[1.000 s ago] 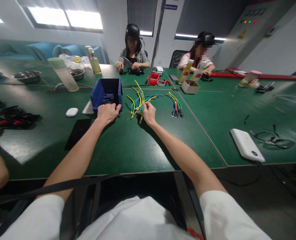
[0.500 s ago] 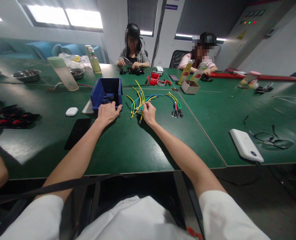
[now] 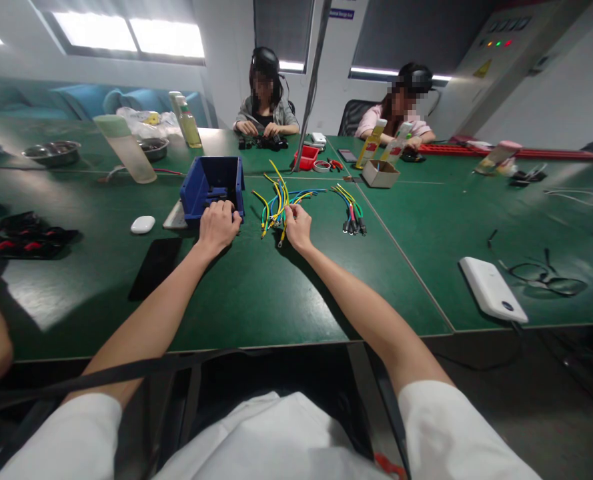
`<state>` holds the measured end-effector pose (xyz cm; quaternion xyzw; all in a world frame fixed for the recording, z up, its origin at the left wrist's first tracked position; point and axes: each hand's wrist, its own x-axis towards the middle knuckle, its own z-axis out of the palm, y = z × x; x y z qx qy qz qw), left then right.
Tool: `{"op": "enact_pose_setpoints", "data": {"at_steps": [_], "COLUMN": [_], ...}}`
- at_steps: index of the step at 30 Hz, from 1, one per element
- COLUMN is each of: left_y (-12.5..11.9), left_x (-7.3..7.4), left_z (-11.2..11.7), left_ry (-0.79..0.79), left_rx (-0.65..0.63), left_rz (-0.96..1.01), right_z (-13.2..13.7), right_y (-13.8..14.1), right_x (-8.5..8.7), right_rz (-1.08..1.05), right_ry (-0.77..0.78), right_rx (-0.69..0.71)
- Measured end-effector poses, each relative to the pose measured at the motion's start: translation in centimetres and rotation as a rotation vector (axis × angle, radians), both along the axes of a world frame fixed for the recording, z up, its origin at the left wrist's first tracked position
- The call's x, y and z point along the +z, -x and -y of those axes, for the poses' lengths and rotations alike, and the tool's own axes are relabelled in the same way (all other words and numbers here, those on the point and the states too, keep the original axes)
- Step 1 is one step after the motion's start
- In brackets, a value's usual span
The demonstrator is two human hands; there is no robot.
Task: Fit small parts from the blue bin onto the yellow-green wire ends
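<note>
My left hand [image 3: 218, 225] reaches over the front lip of a blue plastic bin [image 3: 190, 190]. Its fingers are curled inward with the thumb close by, and whatever they grip is hidden. Small dark pieces [image 3: 217, 192] lie inside that bin. My right hand [image 3: 299, 225] is closed in a pinch on a yellow wire [image 3: 282, 233] whose metal lug points towards me. Around its fingertips spreads a loose pile of yellow, green and blue wires [image 3: 275, 200]. To the right lies a separate bunch of wires with black ends [image 3: 352, 213].
A dark phone [image 3: 155, 268] and a white case [image 3: 143, 225] lie left of my forearm. Towards the right are a white power bank [image 3: 493, 290] and eyeglasses [image 3: 546, 280]. A red bin [image 3: 307, 159] and small carton [image 3: 380, 175] stand farther back. Two people sit opposite.
My left hand has shifted slightly, its fingers drawing in and its thumb moving closer to them at the bin's lip. The right hand stays on the wire.
</note>
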<state>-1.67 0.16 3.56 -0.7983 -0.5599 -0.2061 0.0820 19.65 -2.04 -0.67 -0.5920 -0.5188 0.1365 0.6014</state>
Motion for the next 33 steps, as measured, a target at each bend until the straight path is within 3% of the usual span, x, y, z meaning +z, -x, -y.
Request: {"op": "enact_pose_setpoints", "data": {"at_steps": [19,24,33], "left_y": [0.5,0.0,-1.9], "left_x": [-1.7,-2.6,-2.9], "left_z": [-1.3,-1.3,0.9], "left_ry": [-0.164,-0.270,-0.184], "left_rx": [-0.139,-0.270,-0.494], "left_rz": [0.324,0.449,0.483], "right_z": [-0.2,-0.4,-0.7], "right_y": [-0.1,-0.2,-0.3], "right_x": [-0.2,-0.6,-1.0], "right_rz": [0.024,0.020,-0.051], "right_ry": [-0.024,-0.015,-0.013], "right_rx": [-0.018,-0.026,-0.003]}}
